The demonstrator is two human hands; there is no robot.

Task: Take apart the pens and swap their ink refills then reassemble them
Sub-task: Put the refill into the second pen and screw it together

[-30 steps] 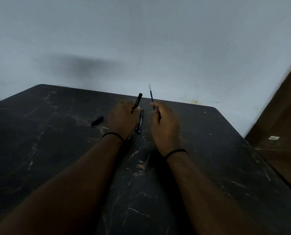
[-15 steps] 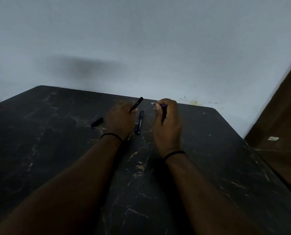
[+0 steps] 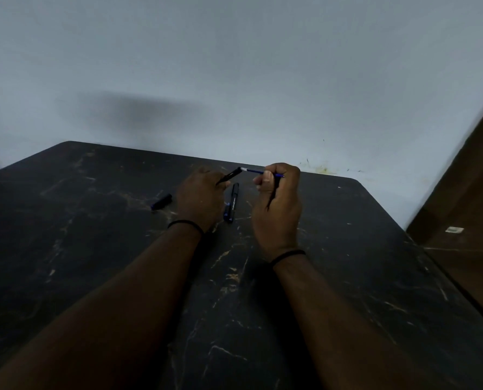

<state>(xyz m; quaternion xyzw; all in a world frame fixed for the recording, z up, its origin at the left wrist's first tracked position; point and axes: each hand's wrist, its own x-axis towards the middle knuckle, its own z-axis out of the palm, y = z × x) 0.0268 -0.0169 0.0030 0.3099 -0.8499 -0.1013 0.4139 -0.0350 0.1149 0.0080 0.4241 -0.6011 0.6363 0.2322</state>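
Note:
My left hand (image 3: 199, 197) grips a black pen barrel (image 3: 230, 175) that points up and to the right. My right hand (image 3: 278, 205) pinches a thin blue ink refill (image 3: 256, 171), held almost level, with its pale end touching the barrel's open mouth. A second dark, thin piece (image 3: 271, 198) runs down through the same right hand; I cannot tell what it is. Between my hands a black and blue pen body (image 3: 232, 204) lies flat on the table. To the left of my left hand rests a small dark pen cap (image 3: 161, 201).
The table (image 3: 94, 249) is black with pale marble veins and stands against a plain white wall (image 3: 234, 80). Its right edge (image 3: 432, 257) borders a brown wooden surface (image 3: 465, 192) with a small white tag (image 3: 455, 229).
My right hand turned the blue refill from upright down to nearly level and brought its end to the mouth of the barrel. My left hand tilted the barrel slightly lower.

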